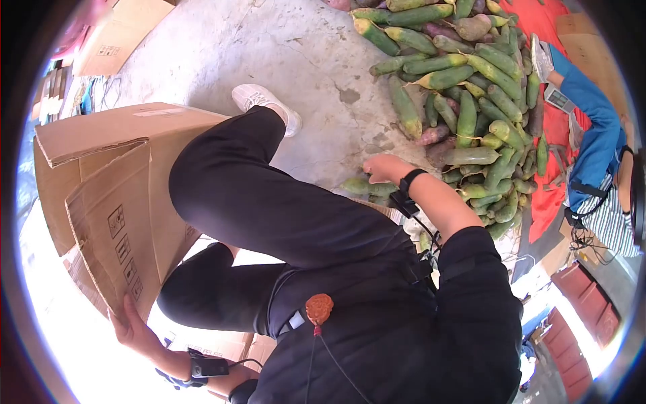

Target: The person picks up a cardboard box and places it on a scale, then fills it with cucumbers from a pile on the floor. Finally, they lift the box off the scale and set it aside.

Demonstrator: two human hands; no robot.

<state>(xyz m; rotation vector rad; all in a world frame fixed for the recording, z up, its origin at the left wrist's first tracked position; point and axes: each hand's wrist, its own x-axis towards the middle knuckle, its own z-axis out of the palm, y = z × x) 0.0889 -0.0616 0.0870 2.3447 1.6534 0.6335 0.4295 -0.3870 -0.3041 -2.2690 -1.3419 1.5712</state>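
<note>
At the lower left, my left hand (134,331) grips the lower edge of an open cardboard box (165,195), with part of the fingers along its side. My right hand (385,168) is closed beside the large pile of green radishes (471,101). Its fingers are curled, and whatever they may hold is hidden. Just below that hand, a few green radishes (363,187) lie partly covered by my leg and wrist strap.
Concrete floor (316,67) lies between my white shoe (259,99) and the pile. Another person's blue-clad leg (585,101) is on the right, by red cloth (545,209). Another carton (124,37) stands at the upper left. A cable hangs from my right wrist.
</note>
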